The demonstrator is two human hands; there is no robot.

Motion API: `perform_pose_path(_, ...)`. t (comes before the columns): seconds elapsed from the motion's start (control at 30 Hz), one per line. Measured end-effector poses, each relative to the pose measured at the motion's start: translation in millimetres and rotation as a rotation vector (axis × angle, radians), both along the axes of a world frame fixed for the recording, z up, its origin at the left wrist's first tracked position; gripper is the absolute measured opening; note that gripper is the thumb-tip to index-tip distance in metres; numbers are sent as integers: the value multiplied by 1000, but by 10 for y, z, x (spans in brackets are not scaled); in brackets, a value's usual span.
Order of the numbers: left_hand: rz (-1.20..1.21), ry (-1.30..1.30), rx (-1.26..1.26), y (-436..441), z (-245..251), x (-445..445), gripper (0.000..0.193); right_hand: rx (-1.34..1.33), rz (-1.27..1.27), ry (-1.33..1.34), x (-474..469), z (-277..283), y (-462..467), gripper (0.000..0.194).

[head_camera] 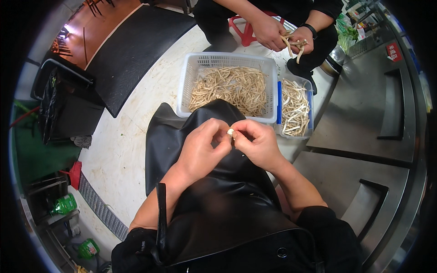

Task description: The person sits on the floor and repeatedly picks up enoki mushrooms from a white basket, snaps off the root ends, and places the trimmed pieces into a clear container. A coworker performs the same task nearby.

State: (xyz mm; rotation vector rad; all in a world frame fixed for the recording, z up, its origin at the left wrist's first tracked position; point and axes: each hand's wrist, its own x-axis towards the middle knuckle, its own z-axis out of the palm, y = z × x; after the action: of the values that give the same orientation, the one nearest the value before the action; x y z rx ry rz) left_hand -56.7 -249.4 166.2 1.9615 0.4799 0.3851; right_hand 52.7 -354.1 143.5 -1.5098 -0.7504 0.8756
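Observation:
Above the lap of a black apron, my left hand and my right hand meet, fingertips together. Both pinch one small whitish piece, apparently of a root or stem; most of it is hidden by the fingers. Just beyond my knees stands a white plastic basket with a heap of thin tan roots or stems. To its right, touching or nearly so, a clear plastic container with blue clips holds paler, short pieces.
Across the basket a seated co-worker's hands hold several tan stems. Stainless steel cabinet doors with recessed handles line the right. A black bin with a bag, a red dustpan or brush head and a black mat are at the left.

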Motion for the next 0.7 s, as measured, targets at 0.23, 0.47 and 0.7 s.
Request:
perform_pose_path(0.23, -12, 8, 45, -51, 9, 13, 14, 10, 20, -143, -4, -24, -48, 10)
perform_pose_path(0.47, 54, 19, -33, -79, -27, 57, 15, 61, -25, -183, -6, -35, -71, 10)
perform_pose_path(0.7, 241, 94, -393, 70, -99, 37, 9, 78, -132, 225, 113, -79, -127, 11)
